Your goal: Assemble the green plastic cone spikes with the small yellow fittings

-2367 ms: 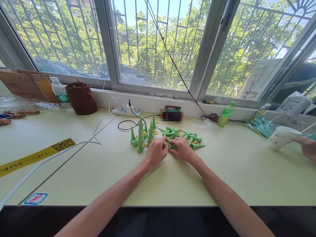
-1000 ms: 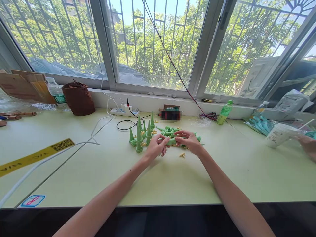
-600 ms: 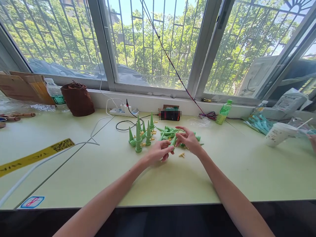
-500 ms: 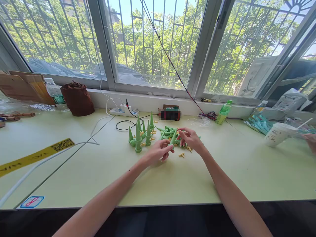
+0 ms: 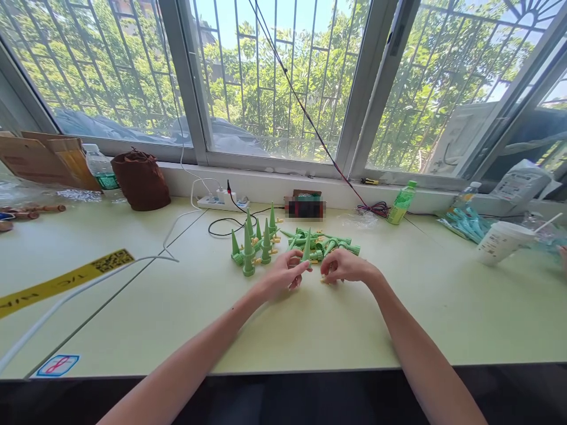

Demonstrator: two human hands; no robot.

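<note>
My left hand [image 5: 286, 271] is closed around the base of a green cone-shaped plastic spike [image 5: 307, 247], whose tip points up. Down at the tabletop, my right hand [image 5: 348, 265] has its fingers pinched on a small yellow T-shaped piece [image 5: 323, 280], mostly hidden by the fingertips. Just beyond both hands lies a loose pile of green spikes and caps [image 5: 341, 241]. To the left, several green spikes with yellow T-pieces attached [image 5: 248, 251] stand upright in a group.
A power strip [image 5: 219, 203] with cables sits along the window ledge. A brown pouch [image 5: 140, 179] and a cardboard box [image 5: 39, 162] are at the left. On the right are a green bottle [image 5: 402, 203], a white cup [image 5: 502, 242] and blue gloves [image 5: 465, 224]. Another person's hand shows at the right edge.
My right hand has come down and nearer from above the pile to the yellow T-shaped piece and closed on it. The spike in my left hand is a little more upright.
</note>
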